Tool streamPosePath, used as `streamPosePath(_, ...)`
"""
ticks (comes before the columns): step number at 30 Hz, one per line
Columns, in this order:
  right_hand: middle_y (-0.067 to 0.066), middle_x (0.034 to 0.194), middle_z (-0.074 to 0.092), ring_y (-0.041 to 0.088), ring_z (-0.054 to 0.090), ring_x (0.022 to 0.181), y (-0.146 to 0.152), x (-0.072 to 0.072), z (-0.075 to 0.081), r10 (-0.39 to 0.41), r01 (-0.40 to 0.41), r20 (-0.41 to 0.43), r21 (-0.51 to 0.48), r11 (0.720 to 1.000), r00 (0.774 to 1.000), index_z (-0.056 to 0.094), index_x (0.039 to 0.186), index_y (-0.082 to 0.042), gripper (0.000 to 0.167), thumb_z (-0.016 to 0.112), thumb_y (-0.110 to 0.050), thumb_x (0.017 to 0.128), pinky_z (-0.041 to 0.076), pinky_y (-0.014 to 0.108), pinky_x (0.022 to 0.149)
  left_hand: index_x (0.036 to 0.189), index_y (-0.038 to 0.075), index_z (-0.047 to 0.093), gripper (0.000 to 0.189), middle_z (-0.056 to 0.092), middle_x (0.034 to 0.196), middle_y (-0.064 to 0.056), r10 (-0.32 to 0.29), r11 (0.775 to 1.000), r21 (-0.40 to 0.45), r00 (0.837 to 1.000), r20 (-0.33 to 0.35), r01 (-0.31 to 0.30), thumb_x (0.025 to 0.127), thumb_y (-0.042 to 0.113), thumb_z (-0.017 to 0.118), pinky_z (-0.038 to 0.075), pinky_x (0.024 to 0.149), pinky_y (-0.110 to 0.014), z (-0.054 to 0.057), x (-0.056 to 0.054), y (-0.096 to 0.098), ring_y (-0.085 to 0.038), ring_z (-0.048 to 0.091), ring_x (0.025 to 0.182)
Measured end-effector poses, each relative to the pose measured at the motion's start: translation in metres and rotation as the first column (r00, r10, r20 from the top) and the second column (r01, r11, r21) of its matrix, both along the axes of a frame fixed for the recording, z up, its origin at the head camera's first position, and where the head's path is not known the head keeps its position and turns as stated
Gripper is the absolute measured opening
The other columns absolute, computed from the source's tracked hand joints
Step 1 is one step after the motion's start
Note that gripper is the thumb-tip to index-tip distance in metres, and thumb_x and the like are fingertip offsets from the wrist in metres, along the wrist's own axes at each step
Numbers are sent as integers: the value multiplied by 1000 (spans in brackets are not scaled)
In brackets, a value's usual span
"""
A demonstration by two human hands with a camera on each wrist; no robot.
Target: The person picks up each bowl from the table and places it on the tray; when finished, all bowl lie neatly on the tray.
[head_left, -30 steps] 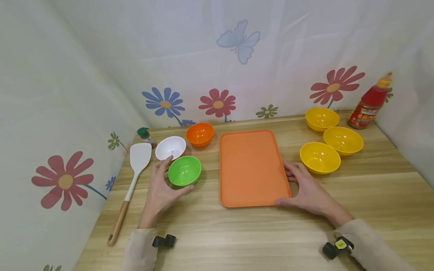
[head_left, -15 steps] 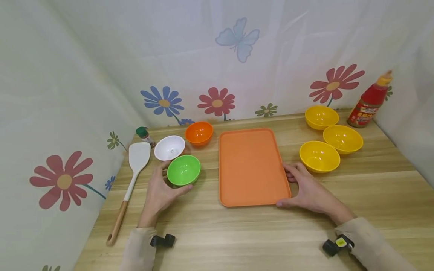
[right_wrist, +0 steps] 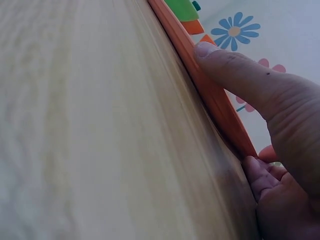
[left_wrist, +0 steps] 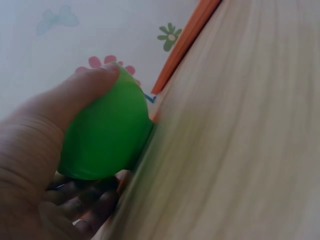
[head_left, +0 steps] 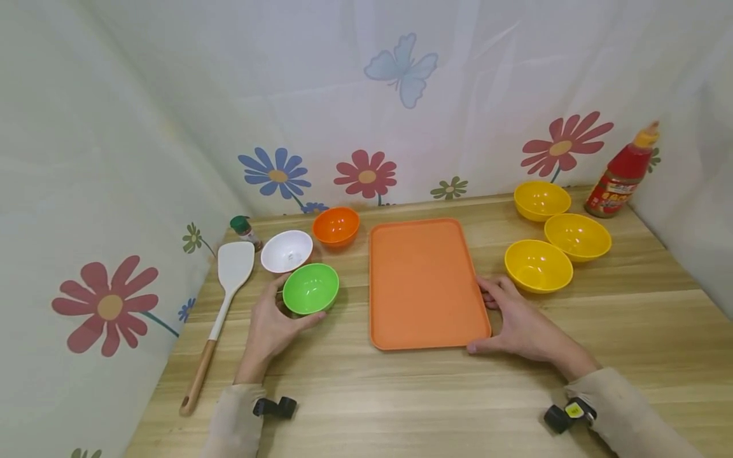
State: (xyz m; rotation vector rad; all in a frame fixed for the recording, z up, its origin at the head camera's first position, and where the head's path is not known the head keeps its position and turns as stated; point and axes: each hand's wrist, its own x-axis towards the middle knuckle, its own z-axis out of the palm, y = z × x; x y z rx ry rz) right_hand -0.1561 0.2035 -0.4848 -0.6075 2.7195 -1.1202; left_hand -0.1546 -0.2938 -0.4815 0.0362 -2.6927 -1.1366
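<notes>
My left hand [head_left: 273, 327] grips a small green bowl [head_left: 312, 289], thumb at its near side and fingers around its left side. In the left wrist view the thumb lies along the outer wall of the green bowl [left_wrist: 107, 130], and the other fingers curl near its base. An orange rectangular tray [head_left: 428, 286] lies flat on the table. Its near right corner is held by my right hand [head_left: 523, 327], thumb on the front edge and fingers at the right side. The right wrist view shows the thumb pressed on the rim of the tray [right_wrist: 215, 95].
Behind the green bowl stand a white bowl [head_left: 287, 251] and an orange bowl [head_left: 336, 227]. A green-capped spice jar [head_left: 246, 233] and a white spatula [head_left: 229, 280] are at left. Several items stand at right: yellow bowls [head_left: 538, 267] and a red sauce bottle [head_left: 621, 175].
My left fingers have come down from the white bowl's rim to the green bowl's side, closing in slightly. The right hand and the tray keep their places.
</notes>
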Motion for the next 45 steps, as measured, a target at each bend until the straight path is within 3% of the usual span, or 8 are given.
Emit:
streamPosePath(6,15,146,47,35,62,135,0,1,-2,-3,3,1,-4,1000,1000,34,171,0,133,102,-60,73,54,56,115,161,10,51,113,64,145,-15,-1,1000,22,1000,6,0,70,48,107,58,103,-50,-1,2,2,-34,66,125)
streamPosePath(11,15,145,47,35,61,135,0,1,-2,-4,4,-2,-8,1000,1000,35,170,0,133,102,-60,73,54,56,115,161,11,51,111,64,146,-14,-12,996,89,1000,11,11,70,41,108,57,108,-52,3,2,9,-35,65,129)
streamPosePath(16,14,145,46,34,60,135,5,0,0,-14,14,-3,-13,1000,1000,35,170,1,134,103,-59,72,54,57,115,161,11,51,111,63,150,-13,-51,986,160,999,10,49,71,39,109,56,113,-53,10,-5,25,-33,64,134)
streamPosePath(26,15,147,47,35,61,136,3,1,0,-4,4,21,-17,1000,1000,34,171,-1,132,102,-60,74,53,57,116,161,14,52,112,65,148,-4,-103,973,204,994,-36,109,68,41,110,55,110,-49,22,-24,47,-26,64,129)
streamPosePath(33,14,146,47,35,61,136,2,2,-1,-9,9,24,-23,1000,1000,35,171,-2,132,103,-59,73,53,56,116,160,16,53,109,65,145,-4,-138,959,244,990,-29,141,70,43,108,56,113,-51,30,-43,67,-27,65,129)
streamPosePath(45,14,149,46,34,60,136,1,1,0,-9,10,25,-27,1000,1000,34,172,-3,132,102,-59,74,53,57,117,160,16,54,106,64,142,-3,-233,931,279,971,-46,237,73,45,106,63,105,-45,42,-93,116,-28,68,120)
